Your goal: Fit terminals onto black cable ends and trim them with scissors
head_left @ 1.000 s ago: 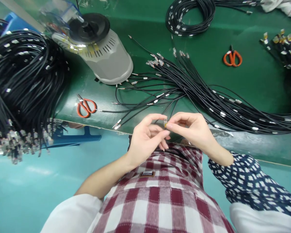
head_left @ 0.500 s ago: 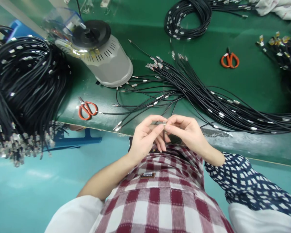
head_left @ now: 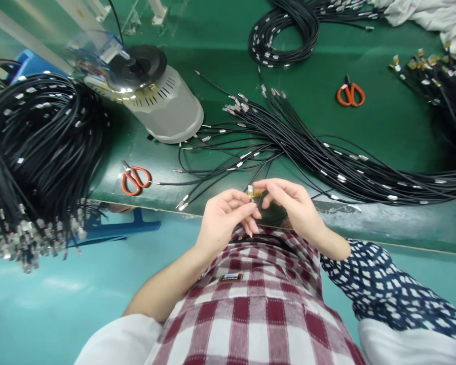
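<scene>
My left hand pinches the end of a black cable in front of my apron, at the table's front edge. The cable's small silvery connector points up beyond the fingertips. A short strip of yellow tape sticks to the connector's lower part and stretches to the right. At its free end is my right hand, thumb and index finger closed about the tape. Most of the held cable is hidden by the hands.
Many black cables lie across the green table. A grey tape dispenser stands back left. Orange-handled snips lie front left, another pair back right. Cable bundles hang over the left edge; a coil lies behind.
My right hand has drawn slightly away from the left, and the yellow tape and connector now show between them. The view has shifted a little.
</scene>
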A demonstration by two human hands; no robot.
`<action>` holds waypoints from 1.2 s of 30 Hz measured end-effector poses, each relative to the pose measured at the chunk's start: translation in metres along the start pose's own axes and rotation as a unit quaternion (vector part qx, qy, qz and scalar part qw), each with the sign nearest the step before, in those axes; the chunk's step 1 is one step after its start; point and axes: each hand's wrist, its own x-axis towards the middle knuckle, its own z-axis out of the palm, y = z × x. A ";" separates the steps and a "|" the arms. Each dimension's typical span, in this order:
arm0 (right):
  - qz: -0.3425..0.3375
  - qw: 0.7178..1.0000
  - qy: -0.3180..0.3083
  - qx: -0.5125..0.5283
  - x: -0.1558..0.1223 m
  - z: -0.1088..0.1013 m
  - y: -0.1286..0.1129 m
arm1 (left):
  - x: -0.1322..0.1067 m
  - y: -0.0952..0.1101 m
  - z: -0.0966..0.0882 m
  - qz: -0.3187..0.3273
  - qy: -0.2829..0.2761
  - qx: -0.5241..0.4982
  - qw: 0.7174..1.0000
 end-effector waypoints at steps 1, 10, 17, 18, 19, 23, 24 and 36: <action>-0.008 1.000 0.001 -0.002 0.000 0.000 0.000 | 0.000 0.000 0.000 0.000 0.001 0.000 1.000; -0.023 1.000 0.007 0.012 0.003 0.005 -0.002 | -0.002 -0.003 -0.002 0.007 0.005 0.001 1.000; -0.006 0.999 -0.008 0.053 0.003 0.006 0.002 | -0.001 -0.013 -0.003 -0.009 -0.004 -0.072 0.997; -0.009 0.999 -0.012 0.051 0.003 0.007 0.002 | 0.000 -0.015 -0.004 -0.012 -0.004 -0.084 0.996; -0.012 0.998 -0.018 0.053 0.004 0.007 0.003 | 0.000 -0.017 -0.004 -0.014 -0.005 -0.093 0.996; -0.014 0.995 -0.057 0.082 0.006 0.010 0.007 | 0.003 -0.021 -0.005 -0.013 -0.011 -0.095 0.995; -0.021 0.995 -0.057 0.077 0.006 0.012 0.007 | 0.003 -0.021 -0.005 -0.011 -0.011 -0.087 0.996; -0.058 0.995 -0.049 -0.060 0.005 0.003 -0.003 | 0.001 -0.011 -0.006 0.016 -0.025 -0.015 0.999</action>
